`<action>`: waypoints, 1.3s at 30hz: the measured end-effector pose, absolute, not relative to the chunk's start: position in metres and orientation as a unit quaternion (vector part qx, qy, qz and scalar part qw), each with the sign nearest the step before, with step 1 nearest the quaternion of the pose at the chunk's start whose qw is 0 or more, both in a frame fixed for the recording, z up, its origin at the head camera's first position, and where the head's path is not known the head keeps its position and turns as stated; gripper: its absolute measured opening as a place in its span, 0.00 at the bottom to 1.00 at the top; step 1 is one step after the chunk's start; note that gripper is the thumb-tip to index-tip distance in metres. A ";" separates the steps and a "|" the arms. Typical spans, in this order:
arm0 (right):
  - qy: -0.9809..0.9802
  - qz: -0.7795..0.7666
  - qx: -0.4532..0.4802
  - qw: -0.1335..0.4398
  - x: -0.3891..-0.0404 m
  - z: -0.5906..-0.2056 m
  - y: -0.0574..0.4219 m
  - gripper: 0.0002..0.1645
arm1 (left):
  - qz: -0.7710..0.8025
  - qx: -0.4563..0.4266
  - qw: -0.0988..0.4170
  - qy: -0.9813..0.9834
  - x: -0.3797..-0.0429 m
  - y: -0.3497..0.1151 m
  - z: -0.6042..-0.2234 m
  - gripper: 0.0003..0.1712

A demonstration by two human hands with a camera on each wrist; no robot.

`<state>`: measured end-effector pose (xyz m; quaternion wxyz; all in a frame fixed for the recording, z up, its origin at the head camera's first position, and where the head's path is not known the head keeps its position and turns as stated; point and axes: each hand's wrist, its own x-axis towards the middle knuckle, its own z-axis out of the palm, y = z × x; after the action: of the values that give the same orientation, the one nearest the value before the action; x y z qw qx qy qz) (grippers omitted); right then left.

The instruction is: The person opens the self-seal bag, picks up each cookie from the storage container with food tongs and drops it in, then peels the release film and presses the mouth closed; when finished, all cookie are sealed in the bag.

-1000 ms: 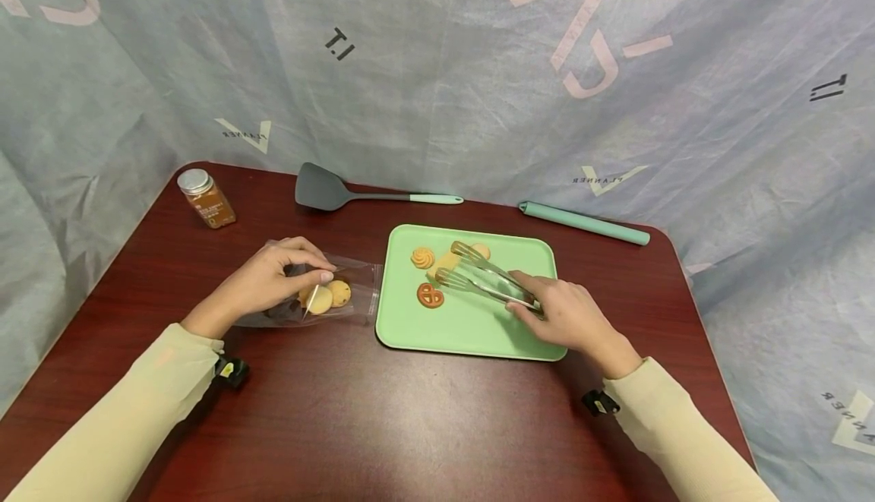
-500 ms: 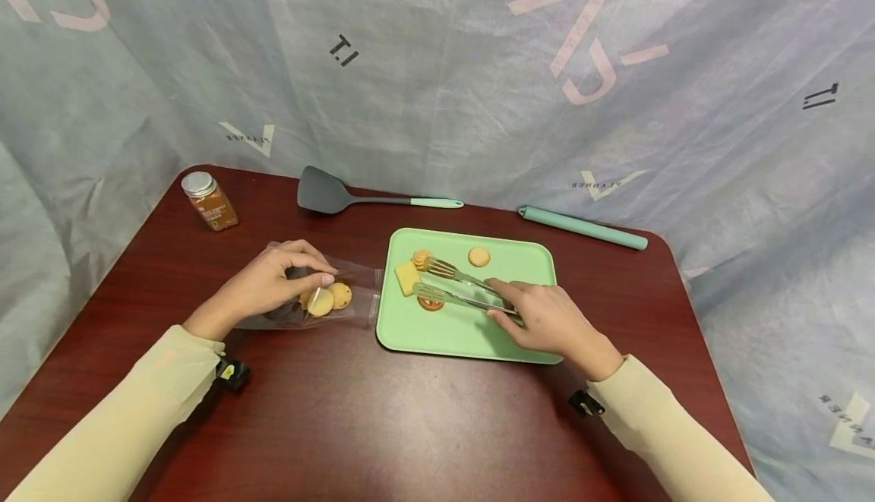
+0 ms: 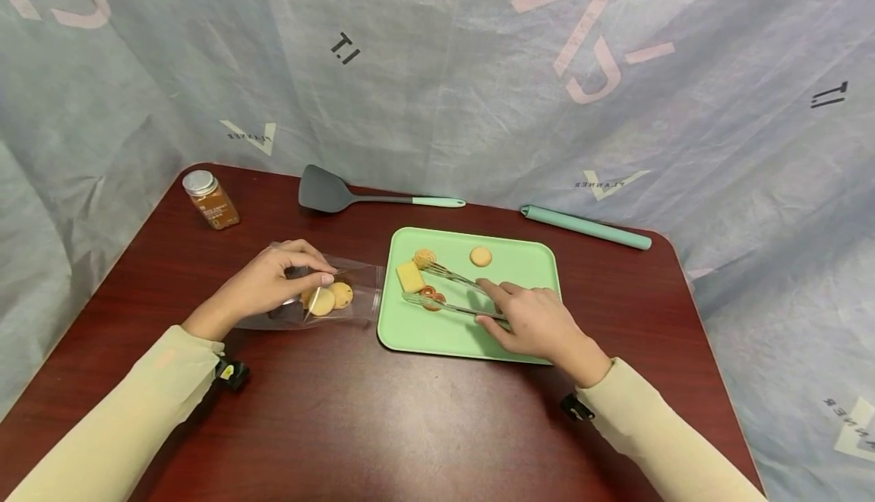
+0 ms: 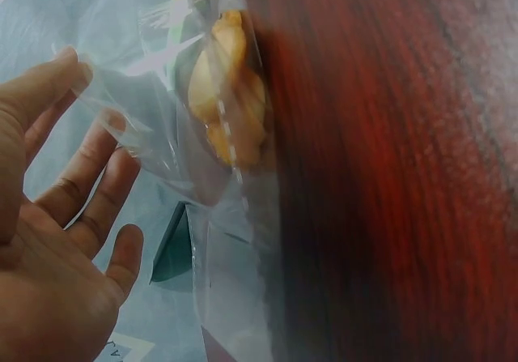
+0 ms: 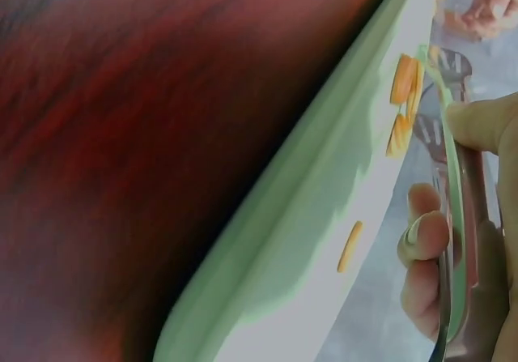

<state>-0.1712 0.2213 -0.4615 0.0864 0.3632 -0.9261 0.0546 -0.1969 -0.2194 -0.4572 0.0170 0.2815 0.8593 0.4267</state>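
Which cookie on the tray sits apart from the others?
The round cookie alone near the green tray's far edge; the yellow rectangle, reddish pretzel and other round one cluster toward the left.

Over the green tray, metal tongs are held by the right hand. Left of the tray, a clear zip bag of cookies is held by the left hand. A spatula is laid beyond the tray's rear-left corner.
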 end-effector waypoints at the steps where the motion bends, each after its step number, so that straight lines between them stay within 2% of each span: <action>1: -0.927 0.051 0.361 0.084 -0.170 -0.462 0.220 0.33 | 0.428 0.281 0.018 0.859 -0.197 -0.219 -0.457 0.09; 12: -0.934 0.039 0.347 0.079 -0.166 -0.464 0.206 0.30 | 0.429 0.283 0.019 0.858 -0.197 -0.219 -0.460 0.09; 25: -0.936 0.048 0.343 0.066 -0.169 -0.460 0.214 0.27 | 0.427 0.283 0.019 0.859 -0.197 -0.219 -0.456 0.08; 33: -0.939 0.049 0.333 0.065 -0.168 -0.460 0.211 0.28 | 0.424 0.285 0.013 0.859 -0.197 -0.219 -0.456 0.08; 39: -0.940 0.038 0.332 0.074 -0.168 -0.459 0.204 0.25 | 0.428 0.288 0.015 0.857 -0.197 -0.219 -0.457 0.08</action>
<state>-0.1679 0.2040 -0.4588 0.0738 0.3319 -0.9397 0.0376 -0.1972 -0.2190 -0.4567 0.0147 0.2880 0.8567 0.4276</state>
